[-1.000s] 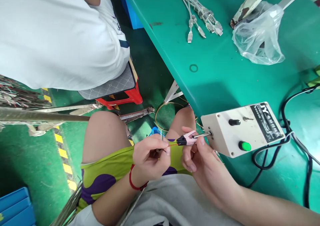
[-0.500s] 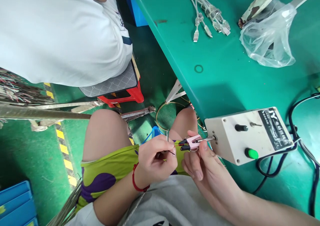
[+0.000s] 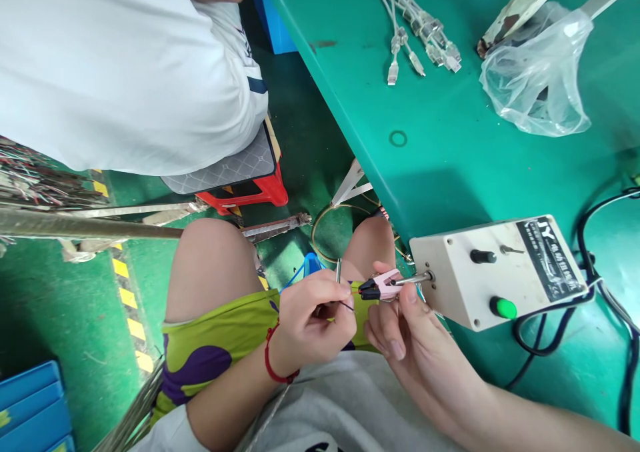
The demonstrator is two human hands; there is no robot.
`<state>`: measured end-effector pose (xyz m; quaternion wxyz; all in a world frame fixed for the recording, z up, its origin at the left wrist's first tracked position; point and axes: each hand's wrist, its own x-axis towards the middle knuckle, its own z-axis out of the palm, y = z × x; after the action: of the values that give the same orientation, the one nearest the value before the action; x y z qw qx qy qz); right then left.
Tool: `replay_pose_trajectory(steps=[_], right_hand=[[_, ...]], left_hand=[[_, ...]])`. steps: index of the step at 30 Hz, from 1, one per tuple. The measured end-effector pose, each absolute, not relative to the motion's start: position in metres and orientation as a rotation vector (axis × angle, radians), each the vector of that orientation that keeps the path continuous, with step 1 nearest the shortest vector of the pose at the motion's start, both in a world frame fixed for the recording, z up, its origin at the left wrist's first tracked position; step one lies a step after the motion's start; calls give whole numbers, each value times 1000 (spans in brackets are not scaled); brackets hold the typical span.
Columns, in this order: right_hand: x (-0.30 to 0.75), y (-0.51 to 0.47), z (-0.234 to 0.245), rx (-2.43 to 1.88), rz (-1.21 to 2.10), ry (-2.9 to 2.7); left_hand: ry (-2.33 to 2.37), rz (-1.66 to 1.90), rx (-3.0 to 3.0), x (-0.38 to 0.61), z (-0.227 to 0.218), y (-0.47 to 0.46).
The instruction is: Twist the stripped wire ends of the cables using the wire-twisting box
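My left hand (image 3: 317, 319), a red cord on its wrist, is closed in a pinch on thin wires (image 3: 349, 306). A slim metal piece (image 3: 339, 270), perhaps tweezers, pokes up from behind its fingers. Facing it, my right hand (image 3: 407, 322) has its thumb and fingers closed around the back of a pink clip (image 3: 385, 285) with black-covered jaws. The clip sits at the end of a metal shaft (image 3: 417, 278) from a white box-shaped machine (image 3: 493, 272). The jaws are together, with fine wire ends at their tips. A grey cable (image 3: 267, 417) runs below my left forearm.
On the green table (image 3: 425, 179) lie a bundle of white USB cables (image 3: 425, 29) and a clear plastic bag (image 3: 540, 79). Black power cords (image 3: 540, 345) trail right of the machine. A co-worker in a white shirt (image 3: 125, 72) sits on a red stool (image 3: 260, 189) at the left.
The clip's black jaws have come together around the wire ends. The metal piece in my left hand has shifted slightly, and the co-worker's arm has moved a little.
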<state>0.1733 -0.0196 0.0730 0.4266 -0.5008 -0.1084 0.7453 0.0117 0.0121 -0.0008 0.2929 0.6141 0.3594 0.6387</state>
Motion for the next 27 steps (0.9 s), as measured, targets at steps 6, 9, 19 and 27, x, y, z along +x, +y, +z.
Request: replay_pose_trajectory(steps=[6,9,19,27], right_hand=[[174,-22,74,-1176,1930,-124],[174,-23,75,-1108,2022,-64],[175,-24,68,-1188,2081,-1],[173,-24,67,-1279,2082,-22]], left_hand=[[936,1679,1622,11,-1,12],[938,1692,1629,10,-3,12],[927,1700,1619,9,-7,11],[903,1703,1611,7,-9,9]])
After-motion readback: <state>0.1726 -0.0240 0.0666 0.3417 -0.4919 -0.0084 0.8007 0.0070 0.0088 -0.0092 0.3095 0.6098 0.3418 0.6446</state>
